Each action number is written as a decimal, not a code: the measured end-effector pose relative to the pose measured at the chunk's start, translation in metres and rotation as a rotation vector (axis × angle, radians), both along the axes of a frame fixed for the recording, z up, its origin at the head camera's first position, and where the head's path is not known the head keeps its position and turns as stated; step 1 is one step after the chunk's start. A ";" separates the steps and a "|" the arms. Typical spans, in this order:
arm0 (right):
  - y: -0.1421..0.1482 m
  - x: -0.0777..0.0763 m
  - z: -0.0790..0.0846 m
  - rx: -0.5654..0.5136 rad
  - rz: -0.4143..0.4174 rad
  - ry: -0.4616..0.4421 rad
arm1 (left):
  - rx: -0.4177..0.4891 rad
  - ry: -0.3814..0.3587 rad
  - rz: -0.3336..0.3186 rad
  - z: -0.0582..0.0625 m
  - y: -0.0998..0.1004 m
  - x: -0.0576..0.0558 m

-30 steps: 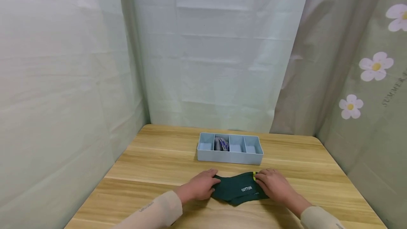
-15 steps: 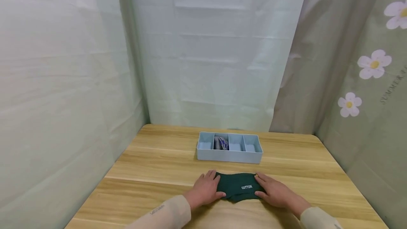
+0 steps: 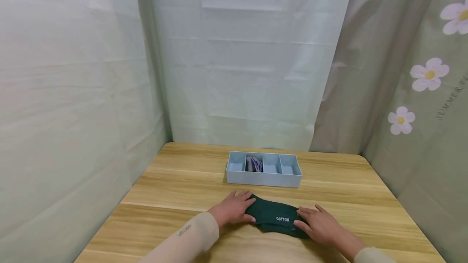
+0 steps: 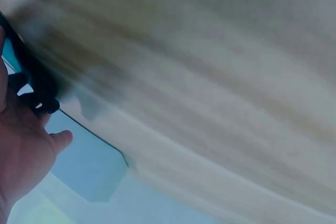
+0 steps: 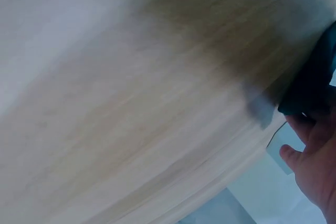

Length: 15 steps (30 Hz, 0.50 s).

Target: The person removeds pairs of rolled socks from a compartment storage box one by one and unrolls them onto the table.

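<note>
**Heads up: crooked sock, easy to wrinkle**

So the dark green sock (image 3: 272, 213) is laid at a slant on the bench (image 3: 172, 194), near side of the divided box (image 3: 263, 179). Its ends are covered by the left hand (image 3: 232, 208) and right hand (image 3: 321, 225), fingers spread, nothing gripped. If one end gets pushed harder, the fabric could be bunched or twisted. Also, a lower edge is left poking out, so layers could be slid apart by uneven pressure.
</note>
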State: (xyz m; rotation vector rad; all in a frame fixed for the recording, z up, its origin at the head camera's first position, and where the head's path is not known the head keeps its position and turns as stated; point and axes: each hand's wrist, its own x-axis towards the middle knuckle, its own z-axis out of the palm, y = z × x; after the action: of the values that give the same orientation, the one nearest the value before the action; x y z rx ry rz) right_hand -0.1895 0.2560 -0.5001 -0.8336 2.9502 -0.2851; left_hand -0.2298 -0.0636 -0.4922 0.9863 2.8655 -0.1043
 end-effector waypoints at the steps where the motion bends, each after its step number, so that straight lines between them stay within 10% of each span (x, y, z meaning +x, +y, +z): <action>1: 0.001 0.001 0.000 0.005 0.000 0.003 | -0.009 0.002 -0.006 0.000 0.000 -0.002; 15: 0.005 0.019 0.004 -0.050 0.092 0.081 | 0.068 0.098 0.068 0.003 0.006 0.000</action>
State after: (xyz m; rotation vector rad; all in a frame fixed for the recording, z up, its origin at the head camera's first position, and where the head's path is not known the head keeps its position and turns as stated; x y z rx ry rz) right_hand -0.1703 0.2607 -0.4959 -1.0078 2.9785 -0.3279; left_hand -0.2301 -0.0577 -0.4892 0.9185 3.0069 -0.0506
